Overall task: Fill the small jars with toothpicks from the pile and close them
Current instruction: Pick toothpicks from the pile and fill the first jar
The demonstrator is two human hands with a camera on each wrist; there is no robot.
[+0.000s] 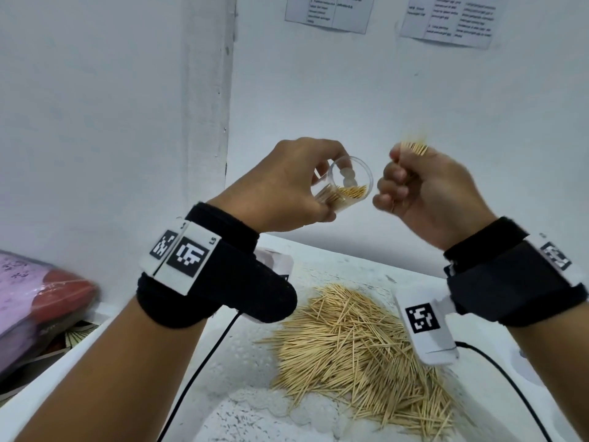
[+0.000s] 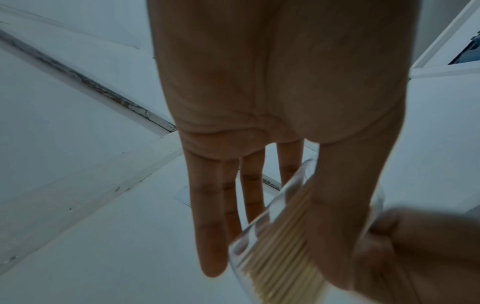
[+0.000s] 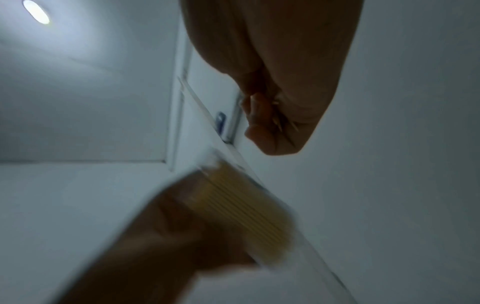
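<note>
Hands first: we count two, both raised at mid-frame in the head view, above the table. Our left hand (image 1: 288,183) holds one clear jar (image 1: 345,186) between thumb and fingers, tipped on its side w/ the open mouth facing the right hand; a layer of toothpicks already lies along its lower wall. From the left wrist view the jar (image 2: 275,236) sits at lower right of frame, thumb over it, and we see four fingers (image 2: 207,216) behind the glass, fairly straight.

Our right hand (image 1: 424,193) is a closed fist round one bunch of toothpicks (image 1: 414,148), tips sticking out the top, blurred. It sits just beside the jar mouth, not touching. Right wrist view shows a few pick ends poking from the curled fist (image 3: 280,115) at upper center; the jar (image 3: 244,216) is blurred at lower center.

One pile of loose toothpicks (image 1: 363,349) lies on the white table (image 1: 242,371) at lower center-right; too many to count. Two black wrist straps w/ printed tags, two cables. Two paper sheets (image 1: 331,11) are on the wall, top of frame. One pink-and-red bundle (image 1: 38,298) sits at lower left.
</note>
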